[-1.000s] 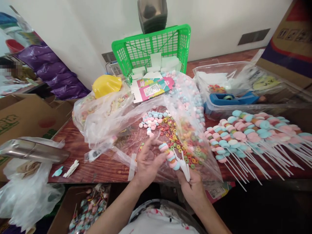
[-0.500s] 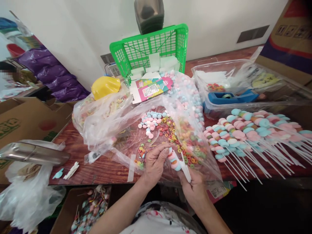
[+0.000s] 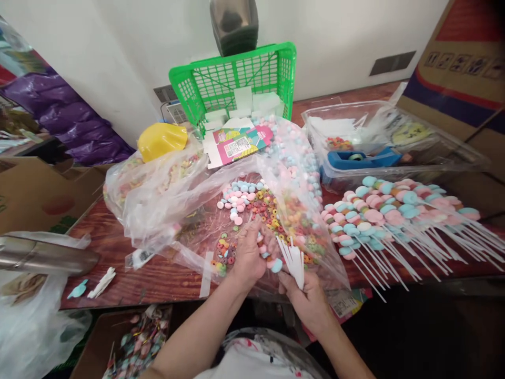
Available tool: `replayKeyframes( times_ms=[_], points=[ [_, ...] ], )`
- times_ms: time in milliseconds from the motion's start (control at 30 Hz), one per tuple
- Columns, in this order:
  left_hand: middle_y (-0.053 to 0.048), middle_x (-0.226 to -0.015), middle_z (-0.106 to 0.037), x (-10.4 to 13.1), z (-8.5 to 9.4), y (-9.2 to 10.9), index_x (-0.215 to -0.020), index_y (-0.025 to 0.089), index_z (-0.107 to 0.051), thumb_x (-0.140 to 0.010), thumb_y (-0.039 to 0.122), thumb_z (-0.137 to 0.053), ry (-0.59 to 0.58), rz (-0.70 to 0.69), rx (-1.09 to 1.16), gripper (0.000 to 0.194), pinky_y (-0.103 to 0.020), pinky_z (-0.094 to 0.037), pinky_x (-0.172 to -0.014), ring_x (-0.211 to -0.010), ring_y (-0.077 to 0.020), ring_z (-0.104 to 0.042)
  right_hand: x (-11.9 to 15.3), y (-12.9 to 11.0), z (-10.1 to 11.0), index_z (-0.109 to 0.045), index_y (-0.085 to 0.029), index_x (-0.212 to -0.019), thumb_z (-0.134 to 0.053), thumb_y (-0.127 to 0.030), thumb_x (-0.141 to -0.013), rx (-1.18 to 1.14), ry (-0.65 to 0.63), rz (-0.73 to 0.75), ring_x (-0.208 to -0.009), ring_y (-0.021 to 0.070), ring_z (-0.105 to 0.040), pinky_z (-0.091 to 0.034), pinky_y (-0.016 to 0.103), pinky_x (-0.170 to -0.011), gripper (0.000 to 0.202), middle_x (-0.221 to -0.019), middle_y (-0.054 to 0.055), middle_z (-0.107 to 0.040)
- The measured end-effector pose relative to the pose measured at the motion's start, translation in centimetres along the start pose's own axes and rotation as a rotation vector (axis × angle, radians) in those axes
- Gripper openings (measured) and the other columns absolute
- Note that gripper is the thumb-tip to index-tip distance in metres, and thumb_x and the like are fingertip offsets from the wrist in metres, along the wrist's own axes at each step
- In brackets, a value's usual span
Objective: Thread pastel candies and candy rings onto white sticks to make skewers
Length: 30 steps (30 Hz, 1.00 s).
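My left hand point(image 3: 248, 255) is closed around a skewer of candies point(image 3: 273, 263), pink, blue and orange-brown pieces partly hidden by the fingers. In my right hand point(image 3: 310, 297) is a bundle of thin white sticks point(image 3: 295, 265), their upper ends fanned out. The right fingertips are close to the lower end of the skewer; whether they touch it I cannot tell. Beyond the hands, round pink, blue and white candies point(image 3: 239, 196) and small coloured rings point(image 3: 268, 206) lie on clear plastic sheeting. Finished-looking candy skewers point(image 3: 379, 210) are piled to the right.
A green basket point(image 3: 291, 79) stands against the wall, a printed card point(image 3: 236, 145) before it. Behind the skewers sits a clear tray point(image 3: 442, 138) with a blue tape dispenser point(image 3: 363, 159). A steel flask point(image 3: 47, 256) lies left. Below the table edge is a box of candies point(image 3: 138, 342).
My left hand has turned and moved slightly up with the skewer, apart from the stick bundle. The sticks in my right hand are more fanned. The camera view has shifted a little.
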<state>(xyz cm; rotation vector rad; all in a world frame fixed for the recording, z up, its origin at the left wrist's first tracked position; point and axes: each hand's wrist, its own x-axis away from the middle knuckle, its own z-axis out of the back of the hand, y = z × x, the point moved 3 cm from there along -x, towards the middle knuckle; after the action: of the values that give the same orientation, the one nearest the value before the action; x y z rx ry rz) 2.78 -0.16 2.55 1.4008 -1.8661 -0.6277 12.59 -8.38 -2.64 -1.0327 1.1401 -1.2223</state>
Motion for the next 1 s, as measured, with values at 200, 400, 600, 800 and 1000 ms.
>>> replayKeyframes(
  times_ms=[200, 400, 600, 800, 1000],
  points=[
    [0.008, -0.042, -0.036, 0.0, -0.9, 0.4, -0.055, 0.018, -0.037, -0.077, 0.051, -0.067, -0.051, -0.029, -0.008, 0.05, -0.014, -0.027, -0.025, -0.029, -0.0039, -0.032, 0.7, 0.5, -0.1, -0.059, -0.016, -0.069, -0.049, -0.039, -0.093, -0.059, 0.086, 0.024, -0.049, 0.0089, -0.038, -0.034, 0.021, -0.049, 0.035, -0.053, -0.005, -0.043],
    [0.008, -0.043, -0.037, -0.5, -1.8, -0.6, -0.057, 0.018, -0.036, -0.079, 0.048, -0.066, -0.072, 0.002, -0.038, 0.047, -0.015, -0.027, -0.026, -0.03, -0.005, -0.034, -0.2, -0.2, 0.6, -0.063, -0.016, -0.071, -0.048, -0.039, -0.092, -0.041, 0.223, 0.086, -0.052, 0.0112, -0.046, -0.04, 0.021, -0.05, 0.035, -0.052, -0.003, -0.047],
    [0.007, -0.047, -0.044, -0.2, -3.2, -0.7, -0.064, 0.017, -0.041, -0.081, 0.052, -0.063, -0.083, -0.076, -0.067, 0.044, -0.014, -0.028, -0.031, -0.032, -0.004, -0.039, -0.6, -1.0, 1.1, -0.071, -0.017, -0.086, -0.048, -0.03, -0.093, -0.007, 0.263, 0.165, -0.06, 0.0142, -0.056, -0.047, 0.024, -0.062, 0.027, -0.066, 0.001, -0.062],
    [0.004, -0.057, -0.055, -0.8, -5.9, -0.9, -0.076, 0.017, -0.052, -0.081, 0.048, -0.064, -0.246, -0.094, -0.026, 0.034, -0.017, -0.04, -0.041, -0.041, -0.0057, -0.047, -0.5, -4.3, 5.2, -0.07, -0.022, -0.103, -0.047, -0.018, -0.085, 0.385, 0.368, 0.333, -0.074, 0.0191, -0.065, -0.051, 0.026, -0.07, 0.029, -0.083, 0.005, -0.07],
    [-0.006, -0.111, -0.066, 0.1, -2.5, -1.1, -0.135, 0.032, -0.044, -0.079, 0.047, -0.067, -0.311, 0.002, -0.213, 0.062, -0.031, -0.053, -0.077, -0.086, -0.0174, -0.064, -0.1, -8.3, 21.1, -0.071, -0.017, -0.086, -0.049, -0.018, -0.074, 1.277, 0.765, 0.004, -0.057, 0.0197, -0.058, -0.041, 0.028, -0.057, 0.025, -0.063, 0.007, -0.064]
  ],
)
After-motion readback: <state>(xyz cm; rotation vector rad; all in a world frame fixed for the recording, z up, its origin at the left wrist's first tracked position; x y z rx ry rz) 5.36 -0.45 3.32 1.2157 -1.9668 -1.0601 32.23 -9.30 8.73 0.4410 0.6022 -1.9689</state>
